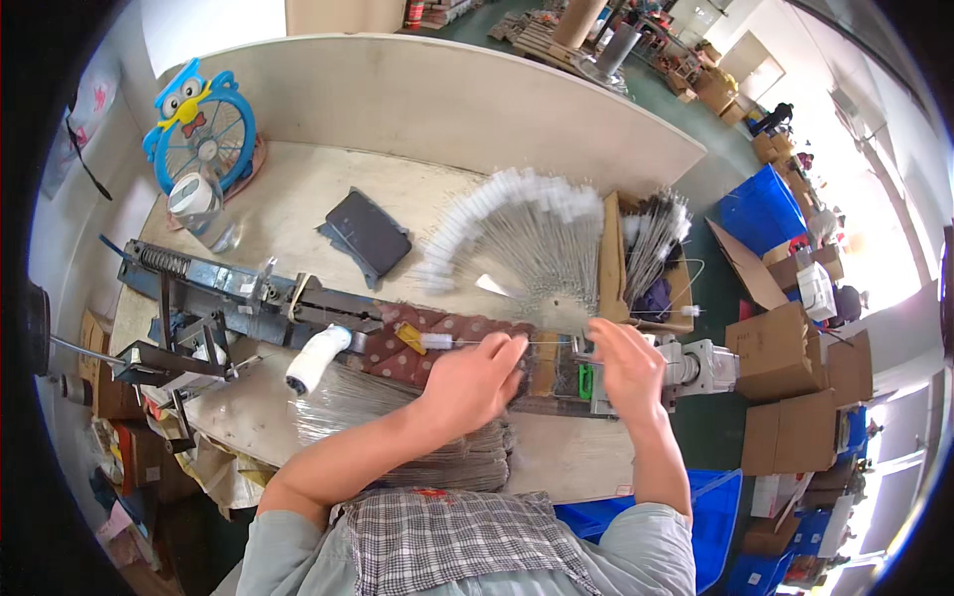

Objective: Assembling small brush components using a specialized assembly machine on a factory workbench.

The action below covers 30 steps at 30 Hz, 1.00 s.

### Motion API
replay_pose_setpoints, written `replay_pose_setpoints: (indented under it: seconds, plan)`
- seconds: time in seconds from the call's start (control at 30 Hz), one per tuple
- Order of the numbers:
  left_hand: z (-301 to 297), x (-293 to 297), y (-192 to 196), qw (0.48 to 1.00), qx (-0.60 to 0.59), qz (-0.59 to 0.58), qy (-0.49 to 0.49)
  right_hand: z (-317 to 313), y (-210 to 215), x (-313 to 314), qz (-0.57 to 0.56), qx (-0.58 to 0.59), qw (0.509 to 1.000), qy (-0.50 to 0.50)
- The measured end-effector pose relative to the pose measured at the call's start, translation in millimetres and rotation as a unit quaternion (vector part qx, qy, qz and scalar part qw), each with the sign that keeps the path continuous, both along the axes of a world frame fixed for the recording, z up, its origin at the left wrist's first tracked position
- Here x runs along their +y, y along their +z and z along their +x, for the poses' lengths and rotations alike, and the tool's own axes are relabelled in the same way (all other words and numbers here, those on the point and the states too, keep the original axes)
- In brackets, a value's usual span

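A thin wire brush with a white bristle head [437, 341] lies level over a dotted brown cloth [397, 363] on the long metal bench machine [234, 306]. My left hand [475, 382] pinches its wire stem, right of the bristles. At the machine's right end, my right hand [628, 370] has its fingers curled together beside the metal head [686, 368]; whatever lies between them is hidden. A green part [585, 381] shows between my hands. Below my left forearm lies a thick bundle of straight wires [447, 457], partly covered by the arm.
White-tipped wire brushes [517, 223] fan out behind the machine. Beside them a cardboard box [613, 258] holds more. A dark phone [368, 233], a blue fan [204, 134] and a white-wrapped lever [318, 360] are to the left. A low partition [437, 94] bounds the table's back.
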<state>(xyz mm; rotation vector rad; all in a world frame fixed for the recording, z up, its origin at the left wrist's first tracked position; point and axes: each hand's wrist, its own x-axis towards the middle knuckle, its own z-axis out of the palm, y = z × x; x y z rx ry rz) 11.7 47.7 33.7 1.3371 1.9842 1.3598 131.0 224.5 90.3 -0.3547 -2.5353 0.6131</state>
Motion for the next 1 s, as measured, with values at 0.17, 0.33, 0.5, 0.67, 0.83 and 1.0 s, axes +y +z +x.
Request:
replay_pose_setpoints:
  seconds: [0.17, 0.33, 0.5, 0.67, 0.83, 1.0]
  plan:
    - [-20.3, 35.7, -47.3, 0.93, 0.354, -0.055, 0.078, -25.1, -29.0, 25.4, 0.01, 0.017, 1.0, 0.014]
    - [-42.4, 56.9, -29.4, 0.901, 0.405, -0.136, 0.076, -22.2, -42.0, 35.2, 0.01, -0.022, 0.999, 0.028]
    - [-78.7, 75.8, -55.1, 0.853, 0.467, -0.201, 0.121, -23.2, -26.6, 29.1, -0.001, -0.105, 0.99, 0.09]
    - [-41.7, 2.8, -22.3, 0.931, 0.356, -0.023, 0.076, -41.8, -6.3, 15.5, -0.031, -0.048, 0.979, 0.195]
    - [-9.1, -88.1, -22.1, 0.973, 0.158, -0.045, 0.165, -100.9, -16.5, -31.2, -0.007, -0.022, 0.955, 0.296]
    - [-17.3, -129.7, -26.3, 0.911, -0.289, 0.023, 0.293, -141.4, -41.0, -74.9, 0.007, -0.004, 0.96, 0.28]
